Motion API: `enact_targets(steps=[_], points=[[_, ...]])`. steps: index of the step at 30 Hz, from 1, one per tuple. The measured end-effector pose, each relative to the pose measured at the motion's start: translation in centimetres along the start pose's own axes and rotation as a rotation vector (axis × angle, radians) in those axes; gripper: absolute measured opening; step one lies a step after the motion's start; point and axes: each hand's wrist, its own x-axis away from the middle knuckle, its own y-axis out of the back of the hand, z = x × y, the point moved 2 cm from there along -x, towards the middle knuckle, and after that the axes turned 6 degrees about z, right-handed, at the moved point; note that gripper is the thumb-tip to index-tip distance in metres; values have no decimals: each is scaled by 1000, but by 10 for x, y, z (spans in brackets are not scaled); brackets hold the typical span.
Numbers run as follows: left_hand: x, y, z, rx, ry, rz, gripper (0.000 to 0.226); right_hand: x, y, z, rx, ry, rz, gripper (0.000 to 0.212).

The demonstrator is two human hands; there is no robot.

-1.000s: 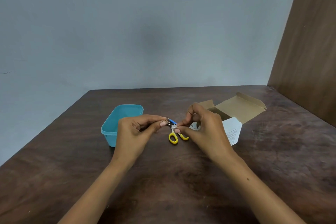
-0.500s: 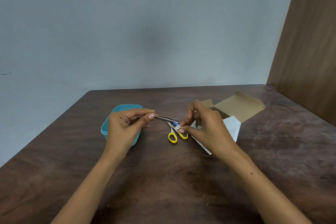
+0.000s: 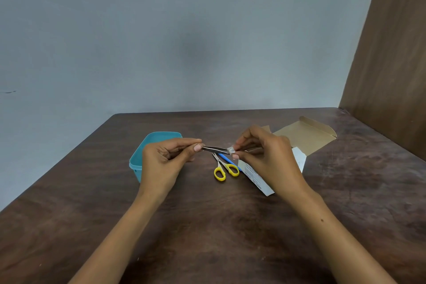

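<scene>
left hand [image 3: 161,161] is up off the table, thumb and forefinger pinching the back end of the metal tweezers [image 3: 214,149], other fingers curled underneath. the tweezers lie nearly level between the two hands, tips pointing at the right hand [image 3: 267,159], which pinches a small white wad [image 3: 231,150] right at those tips, thumb below, fingertips above. whether the tips themselves grip the wad, i cannot tell. down on the dark wooden table [image 3: 207,226], just beneath, yellow-handled scissors [image 3: 222,167] lie with blades together, pointing away, a thin blue stick [image 3: 224,158] just beside them. teal container [image 3: 159,137] sits behind the left hand, partly hidden. open cardboard box [image 3: 304,137] lies behind the right hand, flaps spread, white printed side toward us.
</scene>
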Motion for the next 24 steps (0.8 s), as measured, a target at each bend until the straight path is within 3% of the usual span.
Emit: enact_targets(steps=[7,13,24], points=[[2,-3,-1,-18,-26,3,20,1,-7,-1,120,26,45,22],[7,-12,0,-8,-30,25,15,7,-15,8,140,25,-9,24],[13,-21,0,17,3,63,18,13,-27,17,54,7,-113,49]])
